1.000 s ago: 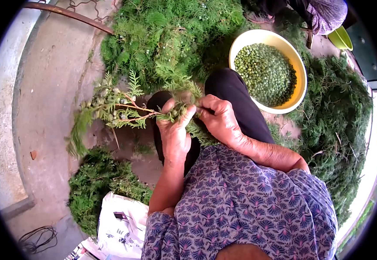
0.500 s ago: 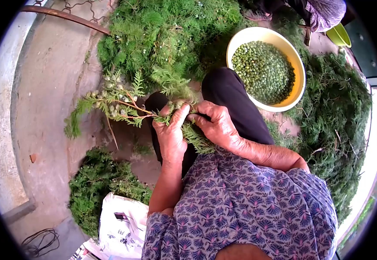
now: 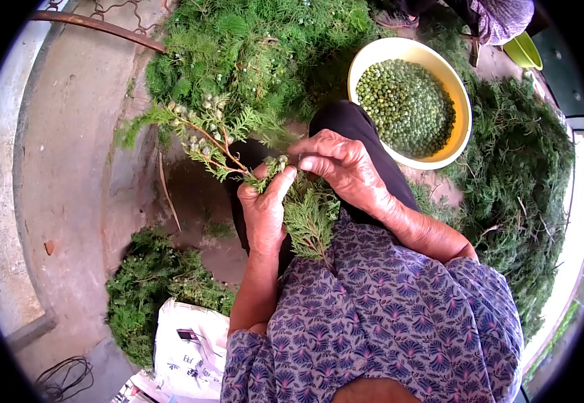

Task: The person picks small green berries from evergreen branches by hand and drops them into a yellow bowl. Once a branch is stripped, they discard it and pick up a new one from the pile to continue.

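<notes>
A green branch with pale round cones (image 3: 201, 138) crosses in front of the knees, its forked brown stems pointing to the left. My left hand (image 3: 266, 201) is closed around it, thumb up against a small cluster of cones. Close to that cluster is my right hand (image 3: 336, 161), thumb and forefinger drawn together; whether anything small lies between them is hidden. A leafy sprig (image 3: 309, 225) hangs below the two hands, over the lap. The yellow basin (image 3: 465, 114) beyond the right knee holds many small green cones.
A large heap of green branches (image 3: 238, 54) lies ahead, another (image 3: 514, 181) at the right. A smaller pile (image 3: 144, 289) is beside a white sack (image 3: 188, 349) at lower left. Part of another person (image 3: 500, 20) and a green bowl (image 3: 524, 50) show at top right.
The branch's left end has swung up and to the right. My right hand has turned, its fingers lifted slightly from the cluster, and the leafy sprig below shows more fully.
</notes>
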{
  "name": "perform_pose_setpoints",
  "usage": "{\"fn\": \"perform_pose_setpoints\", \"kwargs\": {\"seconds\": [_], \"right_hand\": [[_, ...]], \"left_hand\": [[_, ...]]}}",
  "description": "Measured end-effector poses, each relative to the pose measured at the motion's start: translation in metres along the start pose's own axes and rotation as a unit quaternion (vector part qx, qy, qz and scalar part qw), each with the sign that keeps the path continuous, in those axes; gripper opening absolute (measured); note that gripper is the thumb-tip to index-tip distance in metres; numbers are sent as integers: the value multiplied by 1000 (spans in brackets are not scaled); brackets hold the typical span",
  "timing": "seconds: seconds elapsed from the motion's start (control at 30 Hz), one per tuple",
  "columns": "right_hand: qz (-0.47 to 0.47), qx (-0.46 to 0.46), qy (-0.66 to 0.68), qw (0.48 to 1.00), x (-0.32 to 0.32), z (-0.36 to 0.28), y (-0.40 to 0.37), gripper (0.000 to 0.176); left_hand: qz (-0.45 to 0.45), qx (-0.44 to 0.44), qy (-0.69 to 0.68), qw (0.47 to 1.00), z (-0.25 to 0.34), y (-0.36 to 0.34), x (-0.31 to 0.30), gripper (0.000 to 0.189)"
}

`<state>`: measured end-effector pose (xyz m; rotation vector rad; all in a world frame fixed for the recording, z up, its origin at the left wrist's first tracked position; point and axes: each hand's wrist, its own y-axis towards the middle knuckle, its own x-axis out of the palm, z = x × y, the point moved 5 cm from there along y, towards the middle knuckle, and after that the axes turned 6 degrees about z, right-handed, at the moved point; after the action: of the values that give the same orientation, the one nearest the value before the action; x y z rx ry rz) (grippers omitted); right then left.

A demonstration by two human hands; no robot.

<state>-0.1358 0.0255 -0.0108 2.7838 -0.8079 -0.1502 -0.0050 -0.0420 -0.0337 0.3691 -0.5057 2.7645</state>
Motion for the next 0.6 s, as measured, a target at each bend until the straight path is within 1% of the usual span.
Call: {"fn": "perform_pose_setpoints", "kwargs": {"seconds": [0.07, 0.13, 0.2, 0.23, 0.3, 0.33, 0.37, 0.4, 0.43, 0.47, 0.53, 0.6], "right_hand": [[17, 70, 25, 997, 2, 9, -5, 18], [19, 80, 45, 996, 1, 8, -5, 15], [20, 102, 34, 994, 0, 5, -3, 10], [21, 102, 34, 994, 0, 4, -4, 10], [51, -39, -94, 994, -4, -11, -3, 8], [52, -39, -94, 993, -5, -11, -5, 8], [68, 57, -31, 996, -7, -1, -7, 7], [83, 149, 34, 985, -8, 8, -8, 6], [108, 232, 183, 949, -13, 20, -6, 6], [97, 237, 242, 936, -20, 31, -2, 7], [129, 289, 332, 888, -16, 29, -3, 10], [54, 296, 369, 879, -10, 27, -2, 13]], "left_hand": [[-16, -16, 32, 999, -2, -1, 3, 18], [-12, -17, 33, 999, -3, -4, 7, 20], [19, -6, -2, 1000, -1, -6, 8, 12], [19, -6, -1, 1000, -3, -7, 8, 12], [34, -17, -14, 999, -7, -5, 7, 15], [33, -18, -14, 999, -6, -7, 8, 15], [32, -21, -7, 999, -4, -8, 10, 16], [30, -23, -2, 999, -2, -8, 12, 16], [30, -23, -1, 999, -2, -8, 11, 16], [31, -18, 0, 999, -1, -8, 11, 15], [33, -12, 1, 999, 0, -7, 11, 14], [12, -10, 36, 999, -3, -6, 13, 12]]}}
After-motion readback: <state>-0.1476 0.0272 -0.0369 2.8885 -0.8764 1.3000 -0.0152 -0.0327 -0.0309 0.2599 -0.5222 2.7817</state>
